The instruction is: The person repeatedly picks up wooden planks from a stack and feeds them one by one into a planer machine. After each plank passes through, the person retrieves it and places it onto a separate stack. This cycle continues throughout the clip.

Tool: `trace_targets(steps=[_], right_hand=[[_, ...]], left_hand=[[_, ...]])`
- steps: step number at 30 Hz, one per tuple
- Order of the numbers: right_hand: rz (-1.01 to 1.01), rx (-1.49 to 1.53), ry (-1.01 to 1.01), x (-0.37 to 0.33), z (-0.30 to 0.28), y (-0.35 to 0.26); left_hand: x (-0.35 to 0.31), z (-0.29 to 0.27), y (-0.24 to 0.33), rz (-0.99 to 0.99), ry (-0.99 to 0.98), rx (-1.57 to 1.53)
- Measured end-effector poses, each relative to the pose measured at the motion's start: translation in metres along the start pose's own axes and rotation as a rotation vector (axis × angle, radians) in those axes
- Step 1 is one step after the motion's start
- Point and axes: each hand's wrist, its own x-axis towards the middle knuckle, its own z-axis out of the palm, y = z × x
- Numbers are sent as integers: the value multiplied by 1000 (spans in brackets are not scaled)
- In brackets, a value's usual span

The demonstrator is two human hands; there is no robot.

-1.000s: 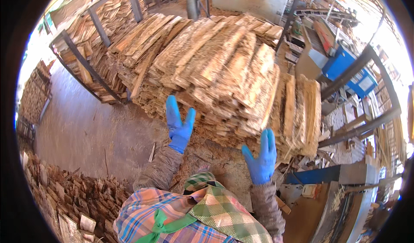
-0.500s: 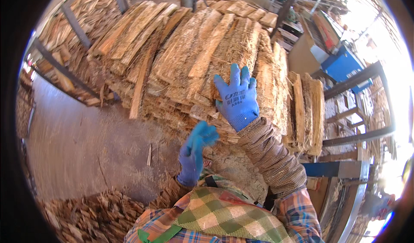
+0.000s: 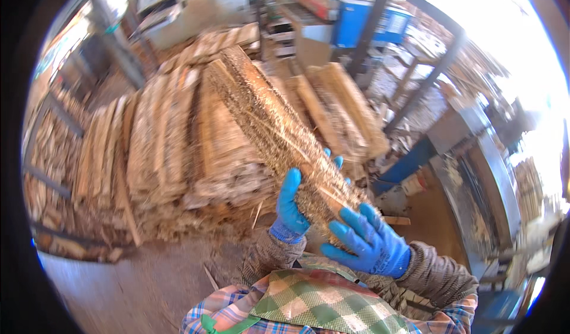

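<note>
A rough wooden plank (image 3: 267,120) coated in sawdust slants across the middle of the view, its far end raised over the stacked wood. Whether it is one thick piece or two pressed together I cannot tell. My left hand (image 3: 291,209), in a blue glove, grips it from below, thumb on the near left side and fingertips showing past the right edge. Across the plank's lower end lies my right hand (image 3: 374,245), also gloved in blue, its fingers curved over the sawdust-covered surface. The palm side of the right hand is hidden.
Behind the plank stands a wide stack of planks (image 3: 160,138). More planks (image 3: 344,108) lie to its right, beside a dark metal frame (image 3: 409,91). A metal-edged machine (image 3: 475,185) is close on my right. Farther back is a blue box-shaped unit (image 3: 368,22).
My view has turned to the right. My right hand was on the stack and my left hand was empty; now both hold a plank lifted off the stack.
</note>
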Motion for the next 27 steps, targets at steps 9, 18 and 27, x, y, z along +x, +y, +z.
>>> trace_targets(steps=[9, 18, 27], right_hand=[[1092, 781, 474, -269, 24, -51], [2041, 732, 1544, -363, 59, -117], [2089, 310, 1714, -429, 0, -91]], left_hand=[[6, 27, -260, -626, -108, 477], [-10, -58, -398, -1267, -202, 934], [30, -39, -496, -1480, -67, 630]])
